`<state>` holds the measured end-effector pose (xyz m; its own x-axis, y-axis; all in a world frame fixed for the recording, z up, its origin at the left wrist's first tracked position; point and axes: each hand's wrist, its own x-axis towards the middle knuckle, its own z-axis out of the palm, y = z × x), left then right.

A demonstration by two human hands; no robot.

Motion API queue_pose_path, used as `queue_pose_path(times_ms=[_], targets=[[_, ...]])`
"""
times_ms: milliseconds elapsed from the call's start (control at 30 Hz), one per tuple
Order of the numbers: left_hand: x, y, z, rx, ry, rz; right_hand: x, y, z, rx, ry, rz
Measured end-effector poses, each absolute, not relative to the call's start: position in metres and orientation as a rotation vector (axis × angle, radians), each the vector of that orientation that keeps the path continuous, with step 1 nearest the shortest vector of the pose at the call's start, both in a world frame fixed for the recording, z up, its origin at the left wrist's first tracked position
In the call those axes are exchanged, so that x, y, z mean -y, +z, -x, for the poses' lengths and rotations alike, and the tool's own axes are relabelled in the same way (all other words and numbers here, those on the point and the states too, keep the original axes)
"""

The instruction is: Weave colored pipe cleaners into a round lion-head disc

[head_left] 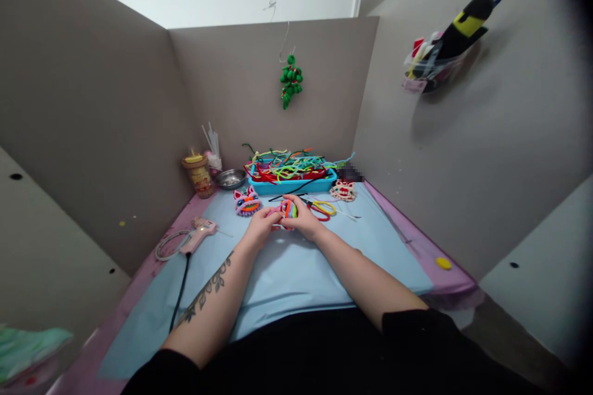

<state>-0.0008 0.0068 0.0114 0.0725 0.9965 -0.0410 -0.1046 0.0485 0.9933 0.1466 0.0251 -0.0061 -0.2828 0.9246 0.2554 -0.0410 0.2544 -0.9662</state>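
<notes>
In the middle of the table, my left hand (263,226) and my right hand (303,221) are closed around a small colourful pipe-cleaner figure (290,208). Orange, green, pink and white show between the fingers; the rest of it is covered by the hands. Just behind to the left sits a purple pipe-cleaner animal head (247,202) with pink ears. A cream and red pipe-cleaner head (343,191) lies farther right. Scissors (325,207) with red and yellow handles rest close beside my right hand, partly hidden by it.
A blue tray (294,187) heaped with pipe cleaners stands at the back. A pink glue gun (202,234), its cord trailing forward, lies left. Nearby are a metal bowl (230,179) and a lidded cup (199,176). Grey partitions (273,117) enclose the table; a yellow disc (443,263) lies right.
</notes>
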Motion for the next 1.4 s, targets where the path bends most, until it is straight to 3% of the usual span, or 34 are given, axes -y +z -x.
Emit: queue_pose_path(times_ms=[233, 367, 633, 900, 1233, 1400], targets=[[-0.01, 0.007, 0.002, -1.189, 1.169, -1.265, -0.028, -0.008, -0.148, 1.58, 1.153, 0.92], [-0.009, 0.012, 0.008, -0.985, 1.092, -1.154, -0.027, -0.005, -0.15, 1.722, 1.027, 0.947], [-0.014, 0.01, 0.013, -0.833, 0.99, -0.852, -0.03, -0.006, -0.158, 2.123, 0.758, 0.7], [-0.021, 0.006, 0.013, -0.749, 1.303, -0.748, -0.027, -0.005, -0.151, 1.878, 0.435, 0.862], [-0.023, 0.007, 0.014, -0.741, 1.353, -0.721, -0.031, -0.022, -0.13, 1.508, 1.16, 0.865], [-0.023, 0.006, 0.013, -0.766, 1.366, -0.733, -0.035, -0.022, -0.13, 1.398, 1.21, 0.849]])
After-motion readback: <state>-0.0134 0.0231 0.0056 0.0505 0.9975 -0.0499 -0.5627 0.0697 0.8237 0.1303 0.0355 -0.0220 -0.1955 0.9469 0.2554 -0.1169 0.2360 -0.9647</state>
